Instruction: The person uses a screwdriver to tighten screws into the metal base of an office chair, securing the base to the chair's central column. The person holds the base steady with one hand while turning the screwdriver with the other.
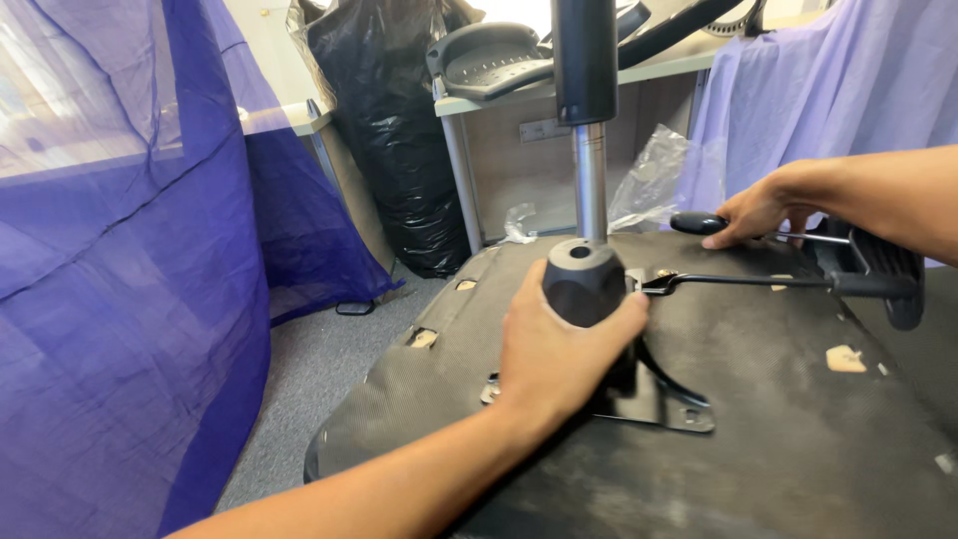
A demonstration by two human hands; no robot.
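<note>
An upturned office chair seat (778,439), black and dusty, fills the lower right. A black metal mechanism (589,284) is bolted to its underside, and a chrome gas cylinder (591,180) with a black sleeve rises from it. My left hand (554,344) wraps around the mechanism's black housing. My right hand (758,212) grips the black-tipped end of a thin lever (699,224) at the seat's far edge. A second black lever (758,282) runs from the mechanism to the right.
Blue mesh fabric (120,299) hangs at the left. A stuffed black plastic bag (389,130) stands behind, beside a grey table leg (461,170). Black chair parts (489,60) lie on the table. Lilac cloth (828,90) drapes at the right. Grey carpet (309,369) shows below.
</note>
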